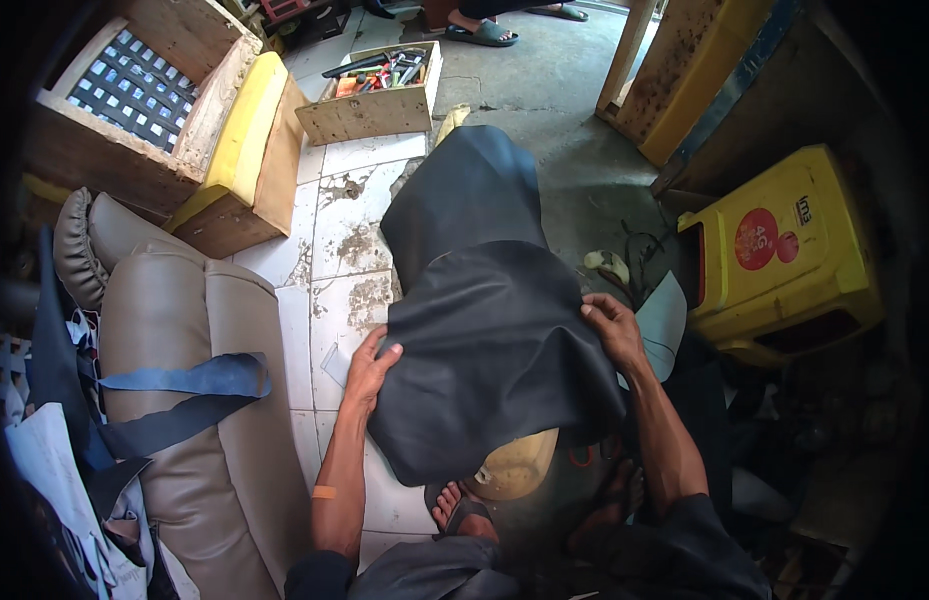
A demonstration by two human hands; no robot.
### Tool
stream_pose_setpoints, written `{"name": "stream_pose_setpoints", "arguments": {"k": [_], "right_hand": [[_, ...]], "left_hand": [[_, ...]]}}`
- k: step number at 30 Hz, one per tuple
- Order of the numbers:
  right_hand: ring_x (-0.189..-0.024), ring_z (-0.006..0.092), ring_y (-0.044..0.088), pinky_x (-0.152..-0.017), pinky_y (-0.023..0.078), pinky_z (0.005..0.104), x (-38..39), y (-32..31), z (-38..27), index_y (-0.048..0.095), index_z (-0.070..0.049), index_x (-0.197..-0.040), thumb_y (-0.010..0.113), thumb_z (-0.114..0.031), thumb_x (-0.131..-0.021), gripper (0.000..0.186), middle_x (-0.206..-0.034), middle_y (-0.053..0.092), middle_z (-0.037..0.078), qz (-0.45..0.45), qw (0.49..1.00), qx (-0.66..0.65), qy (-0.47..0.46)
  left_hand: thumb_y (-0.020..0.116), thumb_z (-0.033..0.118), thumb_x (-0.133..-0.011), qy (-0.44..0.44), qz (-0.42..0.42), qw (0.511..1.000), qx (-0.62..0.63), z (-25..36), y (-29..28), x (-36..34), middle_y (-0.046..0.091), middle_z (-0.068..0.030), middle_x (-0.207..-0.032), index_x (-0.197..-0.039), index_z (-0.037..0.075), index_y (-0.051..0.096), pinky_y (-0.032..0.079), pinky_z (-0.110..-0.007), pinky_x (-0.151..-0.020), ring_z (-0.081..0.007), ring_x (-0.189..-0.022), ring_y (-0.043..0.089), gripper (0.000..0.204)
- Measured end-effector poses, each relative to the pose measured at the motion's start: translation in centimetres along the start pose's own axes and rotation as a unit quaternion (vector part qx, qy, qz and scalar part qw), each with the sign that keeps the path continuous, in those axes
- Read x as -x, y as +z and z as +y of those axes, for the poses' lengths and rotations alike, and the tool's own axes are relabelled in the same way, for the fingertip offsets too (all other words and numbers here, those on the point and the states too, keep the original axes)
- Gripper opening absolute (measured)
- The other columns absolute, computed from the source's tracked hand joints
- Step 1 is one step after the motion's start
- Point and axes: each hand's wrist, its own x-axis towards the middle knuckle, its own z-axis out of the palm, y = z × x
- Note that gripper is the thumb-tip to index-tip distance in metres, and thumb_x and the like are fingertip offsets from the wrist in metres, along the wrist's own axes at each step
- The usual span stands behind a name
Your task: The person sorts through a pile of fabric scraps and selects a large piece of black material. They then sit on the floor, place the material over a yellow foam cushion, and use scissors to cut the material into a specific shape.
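Note:
A sheet of black upholstery leather or vinyl lies draped in front of me, its surface softly wrinkled. My left hand grips its left edge, thumb on top and fingers partly hidden along the edge. On the opposite side, my right hand pinches the right edge between thumb and fingers. A further dark piece extends beyond it; whether the two are one sheet I cannot tell. Beneath the near edge shows a rounded yellowish form, mostly covered. A yellowish tip sticks out at the far end.
Left of me lies a brown padded cushion with dark fabric strips over it. A wooden frame with webbing stands behind. Ahead is a wooden toolbox. A yellow plastic stool lies at right. A person's sandalled foot shows far off.

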Motion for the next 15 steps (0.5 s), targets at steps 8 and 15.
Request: {"name": "stream_pose_setpoints", "arguments": {"k": [8, 15], "right_hand": [[-0.103, 0.0214, 0.065, -0.093, 0.049, 0.0352, -2.7, -1.5, 2.1, 0.065, 0.005, -0.121, 0.070, -0.039, -0.092, 0.053, -0.110, 0.071, 0.015, -0.037, 0.962, 0.268, 0.046], [-0.093, 0.0242, 0.069, -0.086, 0.050, 0.0363, -6.2, 1.3, -0.7, 0.071, 0.000, -0.113, 0.067, -0.044, -0.091, 0.049, -0.097, 0.074, 0.017, 0.040, 0.965, 0.258, 0.027]], "left_hand": [[0.062, 0.031, -0.101, -0.098, -0.034, 0.993, 0.055, 1.1, 0.1, -3.3, 0.069, -0.0103, -0.118, -0.129, -0.003, 0.060, 0.048, -0.031, -0.101, -0.0189, -0.107, 0.066, 0.044], [0.069, 0.025, -0.098, 0.076, -0.013, 0.997, -0.015, 2.2, 3.4, -6.4, 0.071, -0.0104, -0.115, -0.127, -0.007, 0.061, 0.052, -0.029, -0.088, -0.0156, -0.099, 0.067, 0.044]]}}
